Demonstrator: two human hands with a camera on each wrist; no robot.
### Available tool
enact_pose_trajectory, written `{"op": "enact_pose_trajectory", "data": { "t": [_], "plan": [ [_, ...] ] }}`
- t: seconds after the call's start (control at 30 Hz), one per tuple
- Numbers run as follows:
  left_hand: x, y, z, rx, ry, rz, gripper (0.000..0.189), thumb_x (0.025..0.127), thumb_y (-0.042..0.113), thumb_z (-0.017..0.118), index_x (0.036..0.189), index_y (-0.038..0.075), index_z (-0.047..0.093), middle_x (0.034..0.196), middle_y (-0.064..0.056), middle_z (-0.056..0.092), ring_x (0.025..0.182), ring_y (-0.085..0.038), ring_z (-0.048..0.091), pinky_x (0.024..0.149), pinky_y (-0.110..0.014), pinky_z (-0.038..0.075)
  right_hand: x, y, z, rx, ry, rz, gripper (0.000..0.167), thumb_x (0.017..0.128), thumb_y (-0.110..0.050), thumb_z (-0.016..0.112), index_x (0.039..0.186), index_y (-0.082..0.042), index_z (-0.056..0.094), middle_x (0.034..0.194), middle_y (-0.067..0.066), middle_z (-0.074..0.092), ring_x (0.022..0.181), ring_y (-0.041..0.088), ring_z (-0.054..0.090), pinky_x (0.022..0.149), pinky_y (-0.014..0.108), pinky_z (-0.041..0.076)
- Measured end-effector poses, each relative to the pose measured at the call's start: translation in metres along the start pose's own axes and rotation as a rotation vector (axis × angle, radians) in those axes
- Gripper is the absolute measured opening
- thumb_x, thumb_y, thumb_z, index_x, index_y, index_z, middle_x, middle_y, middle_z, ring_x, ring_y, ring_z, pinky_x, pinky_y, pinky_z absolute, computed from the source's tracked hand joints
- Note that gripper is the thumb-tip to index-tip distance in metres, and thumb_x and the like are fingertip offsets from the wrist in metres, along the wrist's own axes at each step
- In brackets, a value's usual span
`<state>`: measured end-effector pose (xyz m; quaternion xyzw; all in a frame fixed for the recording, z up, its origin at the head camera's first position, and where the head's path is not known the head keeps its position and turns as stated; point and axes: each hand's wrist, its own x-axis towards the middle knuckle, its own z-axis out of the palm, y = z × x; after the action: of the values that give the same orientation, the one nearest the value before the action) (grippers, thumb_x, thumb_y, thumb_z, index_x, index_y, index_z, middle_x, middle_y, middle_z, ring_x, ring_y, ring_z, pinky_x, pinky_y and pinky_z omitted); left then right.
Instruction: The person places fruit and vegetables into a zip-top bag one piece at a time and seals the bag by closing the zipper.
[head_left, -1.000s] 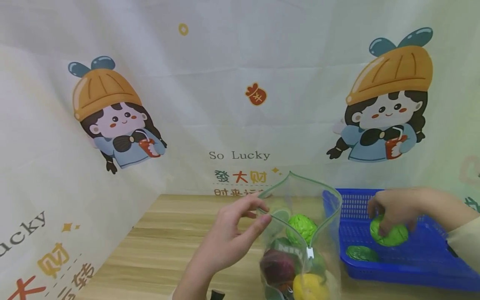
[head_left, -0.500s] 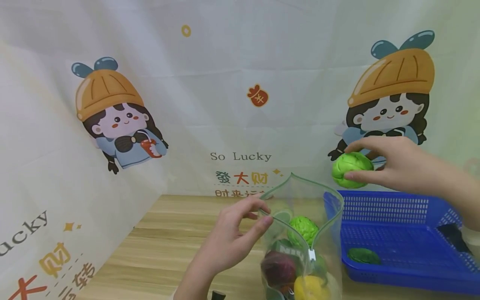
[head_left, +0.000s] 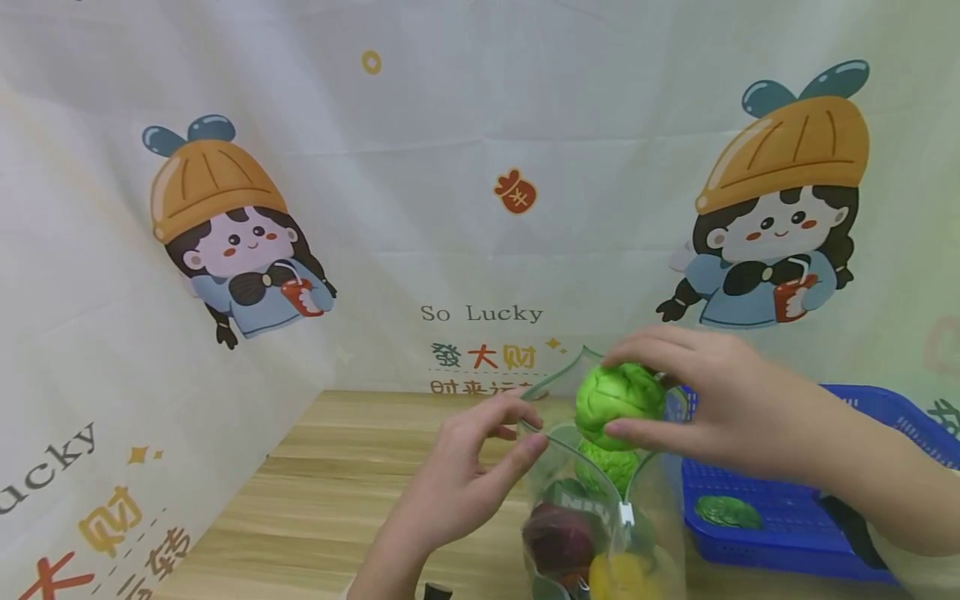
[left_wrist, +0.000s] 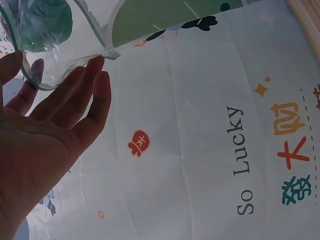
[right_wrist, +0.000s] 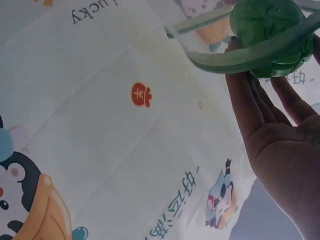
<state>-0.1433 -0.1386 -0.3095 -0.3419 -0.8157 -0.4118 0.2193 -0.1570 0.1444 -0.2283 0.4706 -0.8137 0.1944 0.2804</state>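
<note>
My right hand [head_left: 720, 400] grips a bright green toy cabbage [head_left: 615, 404] between thumb and fingers, over the mouth of a clear zip bag [head_left: 660, 533]. In the right wrist view the same cabbage [right_wrist: 267, 30] shows behind the bag's green rim [right_wrist: 240, 60]. My left hand [head_left: 468, 475] holds the bag's rim at its left side, with thumb and fingers on either side of the edge; the left wrist view shows the fingers [left_wrist: 90, 95] along that rim. Inside the bag lie another green cabbage [head_left: 600, 467], a dark purple vegetable [head_left: 558, 533] and a yellow one [head_left: 622, 577].
A blue plastic basket [head_left: 787, 562] stands right of the bag, partly behind my right arm, with a dark green piece [head_left: 727, 511] in it. The wooden table [head_left: 345, 483] reaches left. A printed cloth [head_left: 420, 208] hangs behind. A small black object [head_left: 437, 592] sits at the bottom edge.
My right hand has lifted the cabbage out of the blue basket and carried it left to the bag's mouth. The left hand stays at the rim.
</note>
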Motion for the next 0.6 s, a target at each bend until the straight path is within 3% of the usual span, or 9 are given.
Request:
{"op": "enact_pose_trajectory", "data": {
  "t": [0.13,0.27,0.47,0.6],
  "plan": [
    [0.001,0.001,0.000,-0.001,-0.009,0.004,0.012,0.106,0.018,0.066,0.114,0.010,0.069,0.114,-0.002,0.075,0.116,-0.013,0.069,0.100,-0.037,0.062,-0.001,-0.005,0.004,0.038,-0.083,0.054,0.043,0.087,-0.039,0.089,0.124,-0.028,0.070,0.116,-0.017,0.071,0.094,-0.003,0.066,0.074,0.019,0.062],
    [0.002,0.002,0.000,0.002,-0.012,0.011,0.013,0.106,0.018,0.067,0.114,0.009,0.069,0.116,-0.004,0.075,0.120,-0.016,0.069,0.101,-0.037,0.062,-0.002,-0.003,0.003,0.022,-0.104,0.079,0.035,0.092,-0.034,0.086,0.123,-0.030,0.071,0.115,-0.017,0.074,0.096,0.000,0.070,0.074,0.021,0.063],
    [0.002,0.002,0.000,0.013,-0.009,0.015,0.011,0.105,0.018,0.067,0.113,0.011,0.069,0.125,-0.004,0.075,0.131,-0.023,0.067,0.102,-0.038,0.062,-0.001,0.004,0.004,-0.087,-0.024,0.048,0.030,0.090,-0.025,0.087,0.117,-0.025,0.075,0.111,-0.013,0.076,0.098,0.004,0.073,0.078,0.030,0.065],
    [0.001,0.001,0.000,0.022,-0.005,0.006,0.010,0.105,0.019,0.068,0.113,0.013,0.069,0.129,-0.005,0.075,0.135,-0.025,0.066,0.103,-0.038,0.061,0.001,0.023,0.006,-0.152,0.065,0.042,0.026,0.089,-0.016,0.087,0.112,-0.021,0.075,0.107,-0.009,0.075,0.094,0.009,0.073,0.073,0.031,0.063]
  ]
}}
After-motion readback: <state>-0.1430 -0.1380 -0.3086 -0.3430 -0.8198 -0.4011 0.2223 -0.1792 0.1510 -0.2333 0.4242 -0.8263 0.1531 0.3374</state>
